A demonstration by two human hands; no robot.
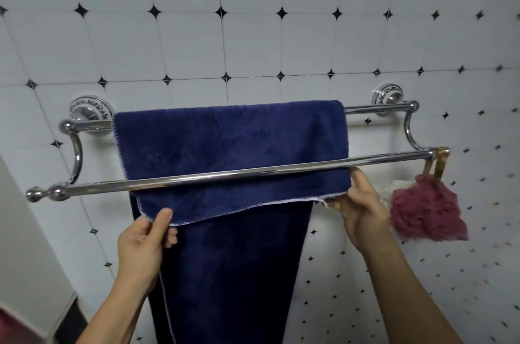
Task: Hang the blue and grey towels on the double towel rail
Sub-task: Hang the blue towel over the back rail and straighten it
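While the blue towel (230, 141) is draped over the back bar of the double towel rail (253, 172), its front hem is pinched at both lower corners: left hand (146, 242) grip closed on the left corner, right hand (363, 211) grip closed on the right. Step in hand is judged to be levelling the blue towel. No grey towel is seen; it must be fetched next for the front bar.
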